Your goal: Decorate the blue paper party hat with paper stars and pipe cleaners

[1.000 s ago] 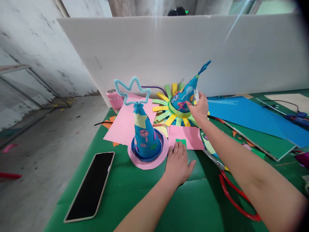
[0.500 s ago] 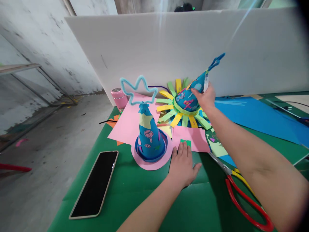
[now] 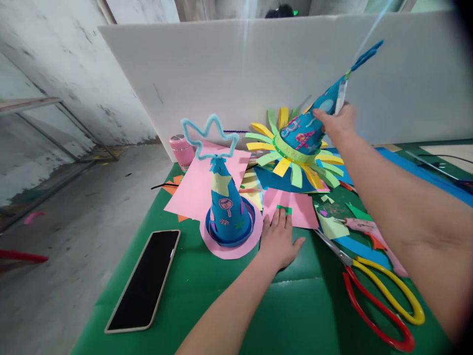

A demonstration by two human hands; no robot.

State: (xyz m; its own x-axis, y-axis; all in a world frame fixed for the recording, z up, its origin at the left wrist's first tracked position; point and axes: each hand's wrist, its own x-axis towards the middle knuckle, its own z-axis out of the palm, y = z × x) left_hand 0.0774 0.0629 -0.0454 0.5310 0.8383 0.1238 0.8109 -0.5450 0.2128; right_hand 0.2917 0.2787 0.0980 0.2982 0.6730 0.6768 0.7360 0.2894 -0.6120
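Observation:
My right hand [image 3: 338, 122] grips a blue paper party hat [image 3: 314, 118] by its upper cone. The hat tilts to the right, with yellow and green paper strips fanned around its base and a blue pipe-cleaner tip. My left hand [image 3: 280, 239] lies flat, fingers stretched over the lower edge of a pink paper sheet [image 3: 305, 209] and touching a small green paper piece [image 3: 284, 210]. Beside it on the left stands a second blue paper hat [image 3: 229, 217], upright, with a pink brim and a light-blue pipe-cleaner star [image 3: 210, 133].
Scissors [image 3: 347, 259] with red and yellow handles lie right of my left hand, near a pink glue gun [image 3: 373, 231]. A phone [image 3: 146, 281] rests at the front left. A pink cup [image 3: 182, 152] and a white board [image 3: 207, 69] stand behind.
My right hand has lifted the strip-edged hat up and to the right, uncovering blue paper and the glue gun. My left hand stays flat in about the same place.

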